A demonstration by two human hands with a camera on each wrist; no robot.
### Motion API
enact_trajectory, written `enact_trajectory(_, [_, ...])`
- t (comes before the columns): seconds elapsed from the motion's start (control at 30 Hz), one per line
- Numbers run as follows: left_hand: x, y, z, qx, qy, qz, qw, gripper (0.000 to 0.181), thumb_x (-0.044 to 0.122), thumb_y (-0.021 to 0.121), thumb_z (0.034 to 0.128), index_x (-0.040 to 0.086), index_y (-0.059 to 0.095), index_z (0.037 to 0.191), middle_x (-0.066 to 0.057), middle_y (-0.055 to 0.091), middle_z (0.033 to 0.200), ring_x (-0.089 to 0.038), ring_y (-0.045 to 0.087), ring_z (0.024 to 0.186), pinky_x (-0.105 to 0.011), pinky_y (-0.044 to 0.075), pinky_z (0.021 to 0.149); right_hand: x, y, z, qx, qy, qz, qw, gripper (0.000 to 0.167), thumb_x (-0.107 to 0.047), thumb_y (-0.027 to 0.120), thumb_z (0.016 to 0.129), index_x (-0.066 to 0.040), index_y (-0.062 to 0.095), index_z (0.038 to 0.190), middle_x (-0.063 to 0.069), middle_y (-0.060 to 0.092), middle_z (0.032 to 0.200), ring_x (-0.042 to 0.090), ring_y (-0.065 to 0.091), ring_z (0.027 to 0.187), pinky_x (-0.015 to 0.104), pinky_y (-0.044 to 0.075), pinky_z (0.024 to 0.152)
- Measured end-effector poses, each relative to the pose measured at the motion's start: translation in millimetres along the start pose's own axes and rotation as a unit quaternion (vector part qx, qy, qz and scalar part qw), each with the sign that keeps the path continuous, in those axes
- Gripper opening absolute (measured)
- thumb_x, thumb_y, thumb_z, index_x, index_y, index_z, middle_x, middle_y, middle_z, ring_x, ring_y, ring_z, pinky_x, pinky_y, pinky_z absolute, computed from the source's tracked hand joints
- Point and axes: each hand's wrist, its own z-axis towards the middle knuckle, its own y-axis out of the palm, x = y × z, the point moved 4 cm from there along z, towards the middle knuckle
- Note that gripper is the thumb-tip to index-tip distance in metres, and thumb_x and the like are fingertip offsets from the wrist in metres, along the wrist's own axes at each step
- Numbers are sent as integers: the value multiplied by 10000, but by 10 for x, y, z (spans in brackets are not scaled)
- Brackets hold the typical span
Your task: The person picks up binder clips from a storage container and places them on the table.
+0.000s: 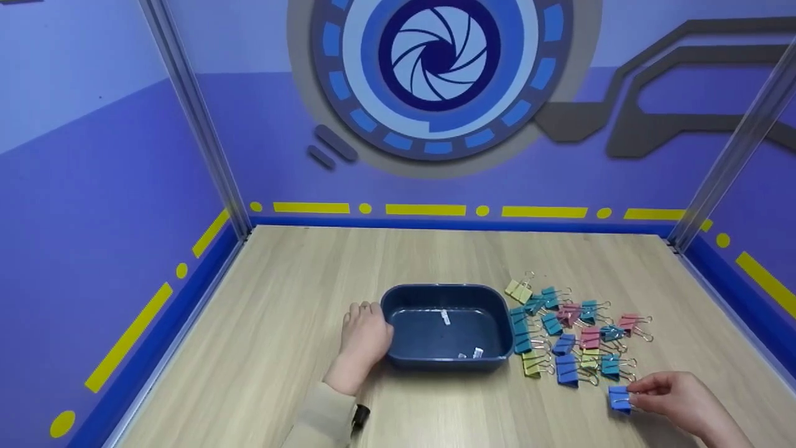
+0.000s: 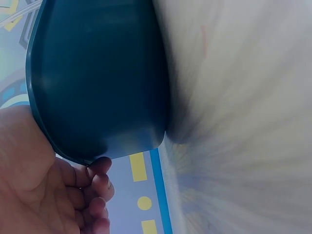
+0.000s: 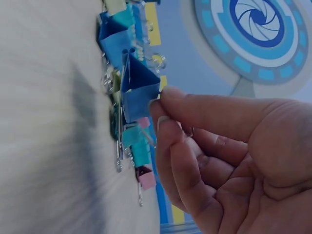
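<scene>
My right hand (image 1: 681, 401) pinches a blue binder clip (image 1: 619, 399) between thumb and fingertips, near the front right of the table. Up close in the right wrist view, that same clip (image 3: 140, 90) shows its hollow triangular end, with a wire handle along one side. My left hand (image 1: 364, 336) holds the left rim of a dark blue plastic box (image 1: 448, 364), its fingers curled at the edge; the thumb is partly hidden. Inside the box lie a few small whitish scraps (image 1: 445, 317). Several teal, yellow, pink and blue binder clips (image 1: 567, 368) lie loosely grouped right of the box.
The wooden table (image 1: 298, 280) is bounded by purple-blue panels (image 1: 93, 218) at the left, back and right. Metal posts (image 1: 199, 124) stand at the back corners. A yellow clip (image 1: 518, 290) lies farthest back in the group, close to the box's right rim.
</scene>
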Motion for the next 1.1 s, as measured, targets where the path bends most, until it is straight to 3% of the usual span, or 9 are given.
enact_trajectory(0.2, [-7,4,16,-141,-45,-58,9999,217,155,622,891,-43,636,980,-183,638,940,-346,546,937,-451,447,812,22,40,82,114,-217,-134,9996,213,-126,767,868,33,755,1009,16,749,848,139,613,753,271,508,668])
enact_trajectory(0.53, [-4,3,18,-213,-90,-81,9997,240,163,631,894,-49,636,1008,-196,639,958,-351,542,953,-450,451,815,-66,48,185,631,-526,-508,9953,204,-139,770,863,7,756,1005,1,712,845,158,549,790,296,413,700])
enact_trajectory(0.8, [-10,18,32,-295,-180,-77,9994,274,171,630,885,-52,637,1044,-196,645,986,-351,545,986,-457,450,828,-113,64,219,752,-711,-548,9931,186,-91,757,869,11,737,1022,67,733,927,164,574,814,299,440,703])
enact_trajectory(0.9, [-6,11,30,-298,-196,-79,9993,275,173,633,886,-51,639,1046,-197,648,988,-351,545,985,-456,451,828,-137,63,201,685,-696,-595,9934,242,-108,774,864,13,721,1068,83,736,947,175,611,834,319,473,714])
enact_trajectory(1.1, [-7,4,13,-243,-163,-95,9995,261,167,632,880,-50,640,1025,-196,649,982,-348,541,969,-454,446,820,-240,-10,51,698,-371,-1092,9909,511,-307,762,894,48,626,1236,225,700,1073,321,655,957,532,489,831])
